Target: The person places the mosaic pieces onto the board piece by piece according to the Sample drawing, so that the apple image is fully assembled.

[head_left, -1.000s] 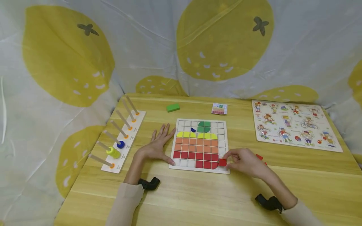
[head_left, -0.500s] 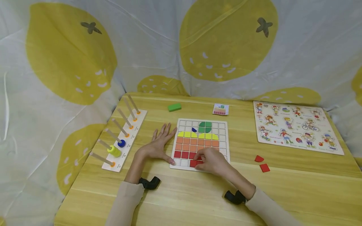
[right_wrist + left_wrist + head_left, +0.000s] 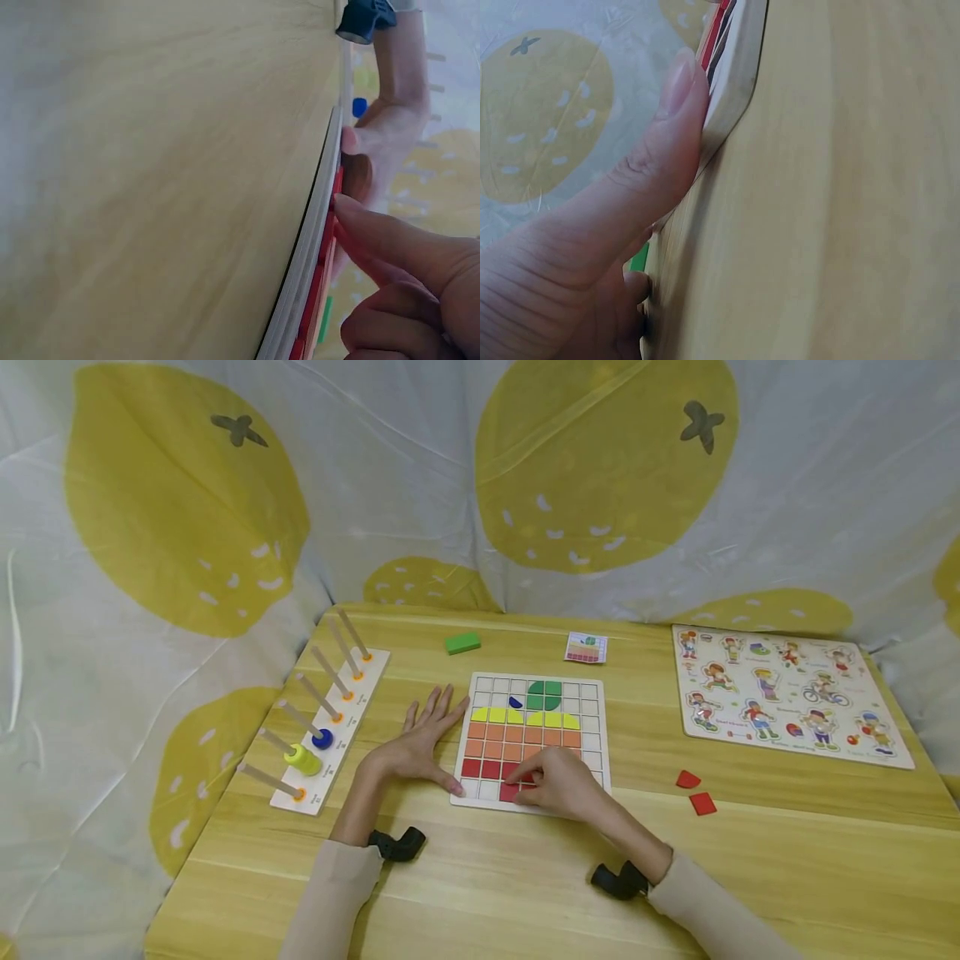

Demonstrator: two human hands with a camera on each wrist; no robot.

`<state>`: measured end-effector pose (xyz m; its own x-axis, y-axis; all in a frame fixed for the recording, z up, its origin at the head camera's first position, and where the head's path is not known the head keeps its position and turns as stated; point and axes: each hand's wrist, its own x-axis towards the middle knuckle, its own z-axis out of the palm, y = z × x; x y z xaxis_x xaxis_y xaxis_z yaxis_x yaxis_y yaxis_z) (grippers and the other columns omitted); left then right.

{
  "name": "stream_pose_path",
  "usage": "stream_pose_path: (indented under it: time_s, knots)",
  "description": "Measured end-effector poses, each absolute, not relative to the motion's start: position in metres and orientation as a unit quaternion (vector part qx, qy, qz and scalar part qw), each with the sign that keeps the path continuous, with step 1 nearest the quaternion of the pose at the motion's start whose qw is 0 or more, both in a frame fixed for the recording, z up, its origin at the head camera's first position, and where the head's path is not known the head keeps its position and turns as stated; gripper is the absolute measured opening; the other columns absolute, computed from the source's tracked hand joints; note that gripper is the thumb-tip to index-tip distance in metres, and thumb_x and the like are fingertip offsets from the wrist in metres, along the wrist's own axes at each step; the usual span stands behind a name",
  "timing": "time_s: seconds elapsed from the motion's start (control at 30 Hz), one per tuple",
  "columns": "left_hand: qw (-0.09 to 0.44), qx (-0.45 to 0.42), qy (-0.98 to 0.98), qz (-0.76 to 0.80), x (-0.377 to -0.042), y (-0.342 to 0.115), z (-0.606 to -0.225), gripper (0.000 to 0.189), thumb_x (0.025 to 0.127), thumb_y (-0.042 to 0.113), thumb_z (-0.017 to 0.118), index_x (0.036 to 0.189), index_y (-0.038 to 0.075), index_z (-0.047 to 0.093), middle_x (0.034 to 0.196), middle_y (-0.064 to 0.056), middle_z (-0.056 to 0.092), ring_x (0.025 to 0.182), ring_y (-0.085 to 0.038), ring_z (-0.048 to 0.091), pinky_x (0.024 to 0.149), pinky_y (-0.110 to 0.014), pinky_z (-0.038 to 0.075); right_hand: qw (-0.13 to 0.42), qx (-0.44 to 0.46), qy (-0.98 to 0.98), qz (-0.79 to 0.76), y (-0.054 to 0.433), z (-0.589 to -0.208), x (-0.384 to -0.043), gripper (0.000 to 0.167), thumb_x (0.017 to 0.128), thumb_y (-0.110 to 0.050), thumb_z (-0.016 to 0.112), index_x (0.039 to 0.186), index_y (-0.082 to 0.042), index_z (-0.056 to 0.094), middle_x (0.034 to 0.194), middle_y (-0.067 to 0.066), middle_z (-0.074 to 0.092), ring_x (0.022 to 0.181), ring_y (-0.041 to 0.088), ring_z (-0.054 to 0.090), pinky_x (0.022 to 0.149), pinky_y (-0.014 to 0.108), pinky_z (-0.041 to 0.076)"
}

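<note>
A white wooden grid board (image 3: 591, 725) lies flat, filled with green, blue, yellow, orange and red tiles in rows. My left hand (image 3: 414, 753) is spread along its left edge, fingers straight; the thumb touches the lower left corner, as the left wrist view also shows beside the board's side (image 3: 731, 105). With thumb and forefinger my right hand (image 3: 562, 783) pinches a red square tile (image 3: 508, 792) at the bottom row, third cell from the left. The hand covers the reds to its right. In the right wrist view the thumb (image 3: 375, 225) meets the row of red tiles.
Two loose red pieces, a rounded one (image 3: 687, 779) and a square (image 3: 702, 803), lie right of the board. Behind it are a green block (image 3: 462, 644) and a pattern card (image 3: 586, 647). A peg stand (image 3: 337, 735) stands left; a picture puzzle (image 3: 795, 693) lies right.
From the board's right edge, my right hand has moved left with the red square tile, to the third cell of the bottom row. The left hand stays in place.
</note>
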<state>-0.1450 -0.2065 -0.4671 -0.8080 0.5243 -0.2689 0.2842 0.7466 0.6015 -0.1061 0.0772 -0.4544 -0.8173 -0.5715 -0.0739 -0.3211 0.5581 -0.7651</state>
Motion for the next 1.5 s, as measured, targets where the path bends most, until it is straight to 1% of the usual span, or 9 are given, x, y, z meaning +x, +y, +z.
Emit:
stream_pose_path:
  time_s: [0.13, 0.3, 0.57, 0.67, 0.83, 1.1, 1.2, 1.33, 1.5]
  knots:
    - [0.216, 0.226, 0.911, 0.269, -0.147, -0.205, -0.467, 0.144, 0.064, 0.050, 0.097, 0.168, 0.018, 0.002, 0.172, -0.017, -0.021, 0.159, -0.038, -0.024, 0.125, -0.066, -0.016, 0.166, -0.258, 0.863, -0.402, 0.080, -0.454, -0.106, 0.016, 0.082, -0.012, 0.087, 0.098, -0.012, 0.085, 0.054, -0.010, 0.051, 0.050, 0.001, 0.035, 0.048, 0.017, 0.022]
    - [0.216, 0.228, 0.911, 0.269, -0.149, -0.204, -0.466, 0.144, 0.064, 0.049, 0.097, 0.168, 0.017, 0.002, 0.172, -0.017, -0.021, 0.159, -0.038, -0.024, 0.125, -0.066, -0.016, 0.195, -0.239, 0.841, -0.445, 0.109, -0.447, -0.111, 0.022, 0.088, -0.016, 0.082, 0.110, -0.011, 0.082, 0.053, -0.010, 0.037, 0.050, 0.003, 0.030, 0.049, 0.018, 0.022]
    - [0.223, 0.226, 0.907, 0.275, -0.147, -0.204, -0.465, 0.143, 0.066, 0.046, 0.097, 0.168, 0.016, 0.000, 0.172, -0.018, -0.023, 0.158, -0.038, -0.027, 0.124, -0.066, -0.018, 0.148, -0.161, 0.887, -0.407, 0.227, -0.433, -0.104, 0.028, 0.091, -0.019, 0.080, 0.116, -0.007, 0.078, 0.060, -0.009, 0.034, 0.051, 0.001, 0.029, 0.048, 0.020, 0.029]
    - [0.223, 0.226, 0.907, 0.278, -0.146, -0.204, -0.464, 0.144, 0.066, 0.046, 0.097, 0.168, 0.016, 0.000, 0.172, -0.017, -0.024, 0.158, -0.038, -0.027, 0.124, -0.066, -0.019, 0.156, -0.143, 0.889, -0.406, 0.270, -0.437, -0.095, 0.034, 0.091, -0.015, 0.080, 0.122, -0.003, 0.075, 0.061, -0.009, 0.031, 0.051, 0.000, 0.028, 0.047, 0.022, 0.031]
    - [0.222, 0.222, 0.905, 0.286, -0.145, -0.203, -0.464, 0.144, 0.065, 0.044, 0.097, 0.168, 0.015, 0.001, 0.171, -0.019, -0.023, 0.158, -0.039, -0.027, 0.123, -0.067, -0.019, 0.186, -0.106, 0.888, -0.407, 0.310, -0.447, -0.084, 0.037, 0.089, -0.012, 0.080, 0.124, -0.001, 0.073, 0.065, -0.007, 0.027, 0.056, 0.002, 0.026, 0.049, 0.026, 0.027]
    - [0.221, 0.226, 0.905, 0.284, -0.143, -0.204, -0.464, 0.142, 0.067, 0.045, 0.096, 0.168, 0.016, 0.001, 0.172, -0.019, -0.022, 0.158, -0.039, -0.026, 0.123, -0.067, -0.018, 0.203, -0.067, 0.894, -0.394, 0.304, -0.453, -0.082, 0.031, 0.086, -0.017, 0.083, 0.110, -0.001, 0.072, 0.065, -0.007, 0.031, 0.055, 0.004, 0.025, 0.050, 0.027, 0.026]
    - [0.220, 0.222, 0.906, 0.284, -0.144, -0.204, -0.464, 0.142, 0.067, 0.045, 0.097, 0.168, 0.016, 0.002, 0.172, -0.018, -0.022, 0.158, -0.039, -0.026, 0.124, -0.066, -0.018, 0.204, -0.079, 0.888, -0.404, 0.297, -0.453, -0.084, 0.032, 0.085, -0.019, 0.084, 0.109, -0.002, 0.071, 0.065, -0.007, 0.030, 0.055, 0.003, 0.026, 0.051, 0.026, 0.026]
    - [0.221, 0.223, 0.906, 0.284, -0.144, -0.204, -0.464, 0.141, 0.067, 0.045, 0.097, 0.168, 0.016, 0.002, 0.172, -0.018, -0.022, 0.158, -0.038, -0.026, 0.124, -0.066, -0.018, 0.200, -0.088, 0.886, -0.409, 0.292, -0.453, -0.085, 0.030, 0.085, -0.014, 0.084, 0.108, -0.001, 0.071, 0.065, -0.007, 0.030, 0.055, 0.003, 0.027, 0.051, 0.025, 0.027]
    - [0.223, 0.224, 0.907, 0.279, -0.144, -0.203, -0.464, 0.142, 0.066, 0.046, 0.096, 0.168, 0.017, 0.001, 0.172, -0.018, -0.023, 0.158, -0.038, -0.027, 0.124, -0.066, -0.018, 0.189, -0.083, 0.902, -0.380, 0.286, -0.451, -0.085, 0.027, 0.086, -0.016, 0.083, 0.105, -0.001, 0.073, 0.065, -0.005, 0.036, 0.054, 0.003, 0.030, 0.051, 0.023, 0.028]
